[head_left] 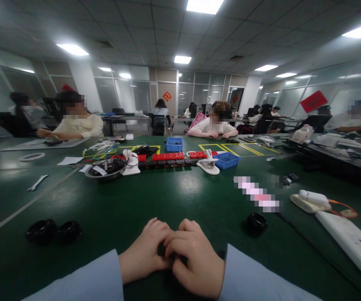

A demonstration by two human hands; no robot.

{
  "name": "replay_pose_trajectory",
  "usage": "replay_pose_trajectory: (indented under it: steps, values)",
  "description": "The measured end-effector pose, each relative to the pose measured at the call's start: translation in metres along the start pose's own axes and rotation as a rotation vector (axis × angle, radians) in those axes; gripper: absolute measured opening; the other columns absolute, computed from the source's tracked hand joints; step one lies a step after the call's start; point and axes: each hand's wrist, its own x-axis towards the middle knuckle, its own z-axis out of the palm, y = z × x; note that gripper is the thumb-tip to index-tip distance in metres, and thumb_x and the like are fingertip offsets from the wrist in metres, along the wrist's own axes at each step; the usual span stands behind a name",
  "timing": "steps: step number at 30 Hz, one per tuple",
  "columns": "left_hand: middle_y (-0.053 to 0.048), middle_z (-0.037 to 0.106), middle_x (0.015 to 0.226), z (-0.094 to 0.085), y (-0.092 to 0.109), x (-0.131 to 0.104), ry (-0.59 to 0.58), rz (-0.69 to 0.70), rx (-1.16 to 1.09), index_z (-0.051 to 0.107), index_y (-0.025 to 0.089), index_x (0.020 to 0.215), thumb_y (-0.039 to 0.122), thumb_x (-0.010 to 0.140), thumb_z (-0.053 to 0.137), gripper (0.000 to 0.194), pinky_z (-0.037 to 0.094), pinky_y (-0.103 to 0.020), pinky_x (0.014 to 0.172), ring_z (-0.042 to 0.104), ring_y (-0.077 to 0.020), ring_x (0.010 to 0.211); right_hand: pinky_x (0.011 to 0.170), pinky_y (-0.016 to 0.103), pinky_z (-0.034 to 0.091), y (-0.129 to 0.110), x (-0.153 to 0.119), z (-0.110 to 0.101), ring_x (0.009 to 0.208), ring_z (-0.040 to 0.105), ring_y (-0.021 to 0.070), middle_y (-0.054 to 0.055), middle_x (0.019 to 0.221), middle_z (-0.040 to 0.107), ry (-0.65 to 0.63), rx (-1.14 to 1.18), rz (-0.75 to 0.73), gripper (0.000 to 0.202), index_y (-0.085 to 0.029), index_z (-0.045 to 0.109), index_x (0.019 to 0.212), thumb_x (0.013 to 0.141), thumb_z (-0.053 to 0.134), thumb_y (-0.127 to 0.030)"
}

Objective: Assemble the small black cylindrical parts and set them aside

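Near the table's front edge, my left hand point(149, 250) and my right hand point(196, 259) meet, their fingertips touching. Both have curled fingers, and the knuckles cover whatever lies between them; only small dark gaps show there. Two black rings point(41, 231) sit side by side to the left of my hands. Another black ring point(257, 223) lies to the right, apart from my right hand.
Beyond my hands are red socket strips point(168, 156), blue baskets point(174, 144), white clips point(208, 163) and a metal bowl point(103, 174) of cables. A wrench point(38, 183) lies left, a white power strip point(349, 242) right. Co-workers sit around the table.
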Motion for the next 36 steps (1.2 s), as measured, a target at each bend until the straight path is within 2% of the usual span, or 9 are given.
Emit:
replay_pose_trajectory:
  steps: [5, 8, 12, 15, 19, 24, 27, 30, 36]
  values:
    - [0.002, 0.055, 0.083, 0.002, -0.001, 0.0, 0.002, -0.012, 0.009, 0.056, 0.021, 0.079, 0.024, 0.065, 0.066, 0.018, 0.026, -0.041, 0.097, 0.05, -0.0186, 0.085, 0.066, 0.032, 0.029, -0.001, -0.004, 0.002, 0.072, 0.043, 0.0156, -0.003, 0.068, 0.063, -0.006, 0.043, -0.093, 0.023, -0.02, 0.057, 0.068, 0.063, 0.044, -0.003]
    - [0.002, 0.055, 0.081, 0.002, -0.002, 0.0, 0.014, 0.003, 0.024, 0.055, 0.021, 0.075, 0.028, 0.067, 0.065, 0.014, 0.029, -0.041, 0.094, 0.05, -0.0181, 0.082, 0.066, 0.033, 0.029, -0.003, -0.004, -0.001, 0.072, 0.043, 0.0166, -0.001, 0.073, 0.062, 0.064, 0.07, -0.125, 0.023, -0.019, 0.057, 0.073, 0.061, 0.043, -0.006]
    - [0.002, 0.056, 0.084, 0.002, -0.002, -0.001, 0.013, 0.018, 0.018, 0.057, 0.021, 0.081, 0.034, 0.065, 0.069, 0.024, 0.03, -0.041, 0.092, 0.05, -0.019, 0.084, 0.069, 0.034, 0.03, -0.005, -0.002, -0.007, 0.077, 0.044, 0.0192, 0.004, 0.083, 0.059, 0.181, 0.002, 0.018, 0.022, -0.016, 0.057, 0.087, 0.068, 0.046, -0.012]
    - [0.0, 0.057, 0.09, 0.001, -0.003, -0.001, 0.012, 0.005, 0.001, 0.058, 0.021, 0.091, 0.038, 0.063, 0.072, 0.036, 0.028, -0.043, 0.093, 0.05, -0.0214, 0.088, 0.073, 0.036, 0.03, -0.005, 0.0, -0.007, 0.083, 0.044, 0.0211, 0.005, 0.09, 0.058, 0.183, -0.052, 0.168, 0.022, -0.017, 0.056, 0.094, 0.072, 0.055, -0.019]
    - [0.0, 0.057, 0.087, 0.002, -0.005, -0.002, 0.033, 0.018, 0.009, 0.059, 0.02, 0.086, 0.044, 0.062, 0.073, 0.037, 0.03, -0.041, 0.091, 0.051, -0.0208, 0.086, 0.076, 0.037, 0.03, -0.002, 0.001, -0.005, 0.086, 0.046, 0.0228, 0.004, 0.093, 0.058, 0.171, -0.107, 0.268, 0.032, -0.019, 0.056, 0.098, 0.069, 0.067, -0.028]
    - [0.001, 0.056, 0.084, 0.004, -0.008, -0.001, 0.044, 0.019, 0.012, 0.059, 0.021, 0.084, 0.046, 0.06, 0.073, 0.038, 0.031, -0.04, 0.091, 0.05, -0.0201, 0.084, 0.08, 0.038, 0.03, 0.001, 0.002, -0.002, 0.089, 0.047, 0.0253, 0.006, 0.098, 0.058, 0.198, -0.165, 0.318, 0.052, -0.018, 0.054, 0.103, 0.06, 0.076, -0.037]
    - [0.001, 0.055, 0.085, 0.005, -0.008, -0.001, 0.047, 0.015, -0.017, 0.058, 0.021, 0.084, 0.049, 0.061, 0.072, 0.039, 0.029, -0.042, 0.093, 0.05, -0.0204, 0.084, 0.076, 0.037, 0.031, 0.0, 0.002, -0.001, 0.083, 0.047, 0.0241, 0.005, 0.088, 0.058, 0.166, -0.188, 0.328, 0.04, -0.018, 0.056, 0.09, 0.06, 0.075, -0.038]
    - [0.001, 0.056, 0.085, 0.003, -0.004, -0.002, 0.032, -0.01, -0.034, 0.058, 0.021, 0.085, 0.044, 0.061, 0.073, 0.036, 0.026, -0.043, 0.096, 0.051, -0.0199, 0.085, 0.073, 0.036, 0.03, -0.002, 0.003, -0.001, 0.079, 0.046, 0.0225, 0.004, 0.081, 0.057, 0.087, -0.202, 0.333, 0.023, -0.018, 0.056, 0.078, 0.066, 0.07, -0.033]
    - [0.002, 0.053, 0.082, 0.0, 0.001, -0.002, 0.01, -0.044, -0.029, 0.057, 0.019, 0.078, 0.034, 0.06, 0.075, 0.03, 0.024, -0.043, 0.099, 0.05, -0.0186, 0.085, 0.073, 0.035, 0.03, -0.001, 0.003, -0.003, 0.08, 0.045, 0.0209, 0.004, 0.085, 0.056, 0.011, -0.164, 0.241, 0.01, -0.018, 0.055, 0.078, 0.068, 0.058, -0.02]
